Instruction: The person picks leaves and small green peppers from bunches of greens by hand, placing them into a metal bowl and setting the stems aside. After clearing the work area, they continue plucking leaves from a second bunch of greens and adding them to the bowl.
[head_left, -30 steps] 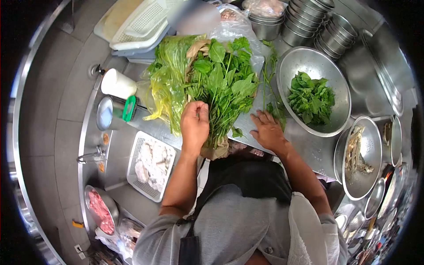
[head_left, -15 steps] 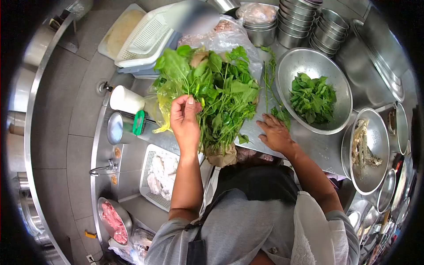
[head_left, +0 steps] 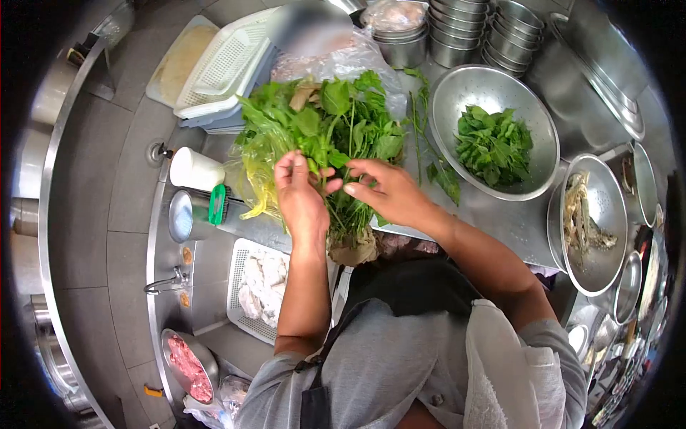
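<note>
A large bunch of leafy greens (head_left: 379, 129) lies on the counter in front of me, stems toward my body. My left hand (head_left: 304, 204) is closed in a pinch on a leafy sprig (head_left: 314, 154) at the near left side of the bunch. Close by on the right, my right hand (head_left: 393, 193) reaches over the stems, thumb and forefinger apart beside the sprig's leaves. Whether a fingertip touches a leaf is hard to make out. Picked leaves (head_left: 493, 146) fill part of a steel bowl (head_left: 539, 129) to the right.
Loose stems (head_left: 418, 121) lie between bunch and bowl. A colander (head_left: 604, 207) with bony scraps stands at right, stacked steel pots (head_left: 454, 32) behind. On the left are white baskets (head_left: 221, 68), a white container (head_left: 193, 169) and a sink holding a basket of pale pieces (head_left: 261, 286).
My right hand has lifted off the counter beside the bowl and moved left to the sprig. My left hand stays at the sprig, its other fingers now showing more. The view has shifted slightly.
</note>
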Tool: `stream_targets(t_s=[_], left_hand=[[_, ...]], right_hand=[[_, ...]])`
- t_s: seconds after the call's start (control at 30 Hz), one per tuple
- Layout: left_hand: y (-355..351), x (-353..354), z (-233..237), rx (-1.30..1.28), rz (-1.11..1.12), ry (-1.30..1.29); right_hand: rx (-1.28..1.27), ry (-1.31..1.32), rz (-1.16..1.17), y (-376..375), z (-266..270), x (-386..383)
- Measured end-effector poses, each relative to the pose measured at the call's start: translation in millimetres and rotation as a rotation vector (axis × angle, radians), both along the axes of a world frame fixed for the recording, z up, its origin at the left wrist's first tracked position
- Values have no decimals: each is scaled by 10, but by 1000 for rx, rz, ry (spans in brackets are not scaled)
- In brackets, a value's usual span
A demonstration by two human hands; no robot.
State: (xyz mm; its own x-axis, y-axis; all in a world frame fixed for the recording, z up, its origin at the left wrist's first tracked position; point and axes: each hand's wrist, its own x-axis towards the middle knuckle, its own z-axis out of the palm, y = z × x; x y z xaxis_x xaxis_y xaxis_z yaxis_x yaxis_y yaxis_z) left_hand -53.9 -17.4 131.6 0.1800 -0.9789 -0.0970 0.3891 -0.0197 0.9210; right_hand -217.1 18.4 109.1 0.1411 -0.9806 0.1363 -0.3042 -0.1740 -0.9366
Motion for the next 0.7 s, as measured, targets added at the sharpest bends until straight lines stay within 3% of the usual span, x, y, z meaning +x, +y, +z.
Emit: stream_targets(t_s=[0.07,0.27,0.33,0.37,0.5,0.63,0.7], left_hand=[[14,-11,-218,-25,-67,27],[220,-118,-192,25,-98,11],[213,-125,-200,1,-109,16],[200,-149,-183,-19,-114,12],[139,-437,76,-37,-263,84],[-33,-1050,291,-28,-527,234],[-97,-1402,353,5,-603,277]], right_hand=[[-18,-66,-16,8,-20,35],[-70,-195,-187,-79,-294,-223],[-107,-255,-258,-101,-164,-308],[-68,-187,-274,-86,-88,-392],[-637,358,-384,-122,378,-738],[-822,529,-527,-85,591,-1268],[-768,579,-528,-8,638,-1574]])
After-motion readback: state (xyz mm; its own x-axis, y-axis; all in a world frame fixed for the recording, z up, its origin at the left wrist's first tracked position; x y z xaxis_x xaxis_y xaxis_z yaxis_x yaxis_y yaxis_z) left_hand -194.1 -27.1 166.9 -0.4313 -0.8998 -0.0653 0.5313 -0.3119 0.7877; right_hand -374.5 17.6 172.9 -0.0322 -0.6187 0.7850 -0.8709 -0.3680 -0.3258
